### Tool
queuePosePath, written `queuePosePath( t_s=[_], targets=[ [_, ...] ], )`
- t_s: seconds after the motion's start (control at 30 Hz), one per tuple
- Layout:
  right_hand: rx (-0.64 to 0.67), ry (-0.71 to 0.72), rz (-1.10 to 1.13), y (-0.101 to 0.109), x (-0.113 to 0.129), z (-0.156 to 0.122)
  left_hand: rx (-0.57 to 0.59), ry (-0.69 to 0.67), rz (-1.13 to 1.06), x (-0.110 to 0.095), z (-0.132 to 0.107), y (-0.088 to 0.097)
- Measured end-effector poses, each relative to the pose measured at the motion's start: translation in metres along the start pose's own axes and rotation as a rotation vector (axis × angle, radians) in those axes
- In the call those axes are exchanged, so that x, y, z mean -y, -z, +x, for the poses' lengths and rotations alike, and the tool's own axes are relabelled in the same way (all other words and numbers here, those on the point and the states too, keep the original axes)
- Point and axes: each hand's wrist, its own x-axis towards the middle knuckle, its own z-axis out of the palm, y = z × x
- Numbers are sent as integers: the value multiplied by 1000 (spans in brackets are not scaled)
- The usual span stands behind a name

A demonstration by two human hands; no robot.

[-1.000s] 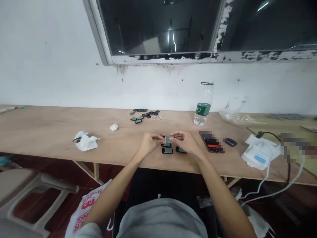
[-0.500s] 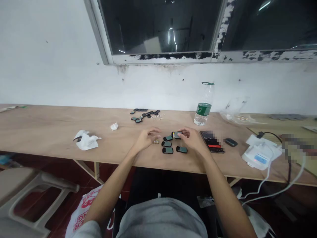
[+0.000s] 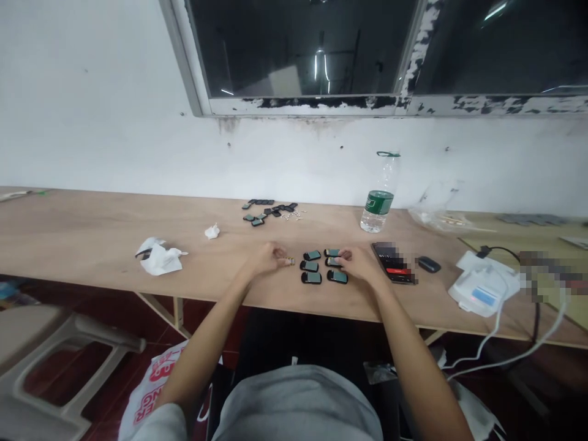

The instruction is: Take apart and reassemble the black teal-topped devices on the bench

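Several small black pieces with teal faces lie in two columns near the front edge of the wooden table [image 3: 92, 239], among them one [image 3: 313, 255] at the back left and one [image 3: 311, 277] at the front left. My right hand [image 3: 361, 262] rests on the table with its fingertips closed on the middle piece of the right column [image 3: 332, 262]. My left hand [image 3: 265, 258] lies just left of the group. Its fingers are curled in a pinch at some tiny brass-coloured parts [image 3: 290, 261].
A loose heap of the same black pieces [image 3: 269, 213] lies farther back. A water bottle [image 3: 377, 199], a phone [image 3: 392, 266], a dark oval case [image 3: 428, 264] and a white device with cables [image 3: 482, 285] sit to the right. Crumpled tissue [image 3: 158, 257] is at left, with a plastic chair [image 3: 50, 361] below.
My hands held one piece up between them. They came apart, the right hand carried the piece down into the right column, and the left hand dropped to the brass parts.
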Motion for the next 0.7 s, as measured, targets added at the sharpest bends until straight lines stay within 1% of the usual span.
queuePosePath(
  t_s=[0.07,0.17,0.23,0.37,0.47,0.7],
  targets=[
    [-43,-3,-20,3,3,-1,18,20,-8,1,0,2],
    [-57,9,-157,15,13,-6,36,39,-1,8,1,4],
    [7,32,-210,24,21,-10,47,24,3,12,3,3],
    [225,41,-238,36,30,-20,52,7,10,20,5,0],
    [303,16,-253,35,28,-23,59,19,17,23,6,-1],
    [312,37,-187,24,15,-18,56,8,76,21,4,-1]
  ],
)
